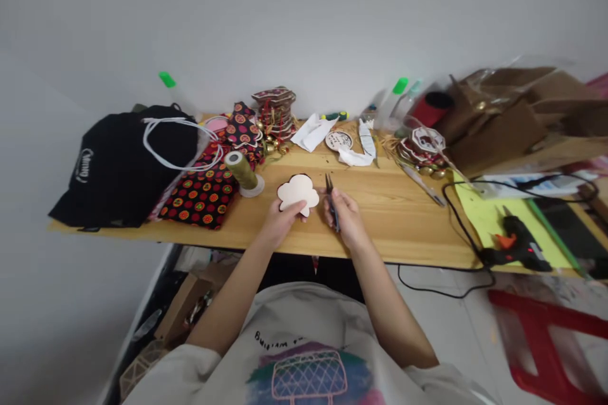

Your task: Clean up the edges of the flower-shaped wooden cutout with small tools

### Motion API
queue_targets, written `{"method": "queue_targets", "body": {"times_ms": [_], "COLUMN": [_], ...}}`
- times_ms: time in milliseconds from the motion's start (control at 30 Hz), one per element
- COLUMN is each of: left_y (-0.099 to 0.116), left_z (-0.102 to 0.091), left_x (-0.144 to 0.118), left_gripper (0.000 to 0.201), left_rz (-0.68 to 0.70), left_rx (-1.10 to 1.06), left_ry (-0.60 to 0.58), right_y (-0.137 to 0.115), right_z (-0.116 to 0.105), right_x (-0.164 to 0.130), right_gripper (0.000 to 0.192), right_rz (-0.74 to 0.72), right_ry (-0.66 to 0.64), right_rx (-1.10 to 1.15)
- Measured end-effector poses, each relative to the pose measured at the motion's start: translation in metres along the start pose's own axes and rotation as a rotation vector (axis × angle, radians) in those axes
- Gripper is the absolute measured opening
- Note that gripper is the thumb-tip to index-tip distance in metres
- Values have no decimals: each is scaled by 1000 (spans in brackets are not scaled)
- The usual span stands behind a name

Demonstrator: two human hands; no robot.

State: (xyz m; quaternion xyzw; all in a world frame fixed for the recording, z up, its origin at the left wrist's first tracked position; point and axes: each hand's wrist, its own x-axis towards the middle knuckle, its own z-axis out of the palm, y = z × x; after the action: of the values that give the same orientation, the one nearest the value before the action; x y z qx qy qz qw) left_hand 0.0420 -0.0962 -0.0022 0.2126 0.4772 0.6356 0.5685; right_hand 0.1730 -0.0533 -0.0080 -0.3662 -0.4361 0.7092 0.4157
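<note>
White flower-shaped piece [296, 188], head view: we pinch its lower edge in our left fingers [297, 207] over the surface [394, 202]; our right fingers [348, 204], just right of it, wrap pliers [329, 186] whose long axis points away from us.

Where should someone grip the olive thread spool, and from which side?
Grip the olive thread spool around its wound middle, probably from the right: that column rises above a wider white base, so it suits a wrapping grasp, while patterned black fabric crowds its left.
</note>
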Motion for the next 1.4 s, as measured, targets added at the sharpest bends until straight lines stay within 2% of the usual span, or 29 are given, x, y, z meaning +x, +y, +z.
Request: {"method": "queue_targets", "body": {"times_ms": [167, 467, 667, 867, 1067, 1300, 1400], "left_y": [2, -1, -4, -9, -8, -7, -7], "left_z": [-1, -5, -5, -7, -5, -3, -3], "left_x": [2, 2, 4, 3, 3, 3, 2], "left_gripper": [36, 48, 44, 43, 48, 45, 47], "left_rz": [-5, 39, 85, 131, 107, 122, 128], "left_rx": [24, 109, 140, 232, 191, 175, 156], "left_ry": [-13, -80, -109, -138, -106, -112, -92], "right_y": [0, 3, 4, 0, 0, 4, 3], "right_z": [2, -1, 0, 2, 3, 4, 4], "right_x": [-7, -9, -9, -11, -11, -9, -10], "right_gripper": [37, 42, 42, 39, 39, 40, 41], "right_rz": [-3, 22, 15, 2, -1, -49, -51], "right_ry": [-104, -255, -237, -166, -135, -112, -60], "right_rx": [-87, -19, -22, -15, -17, -35, -20]}}
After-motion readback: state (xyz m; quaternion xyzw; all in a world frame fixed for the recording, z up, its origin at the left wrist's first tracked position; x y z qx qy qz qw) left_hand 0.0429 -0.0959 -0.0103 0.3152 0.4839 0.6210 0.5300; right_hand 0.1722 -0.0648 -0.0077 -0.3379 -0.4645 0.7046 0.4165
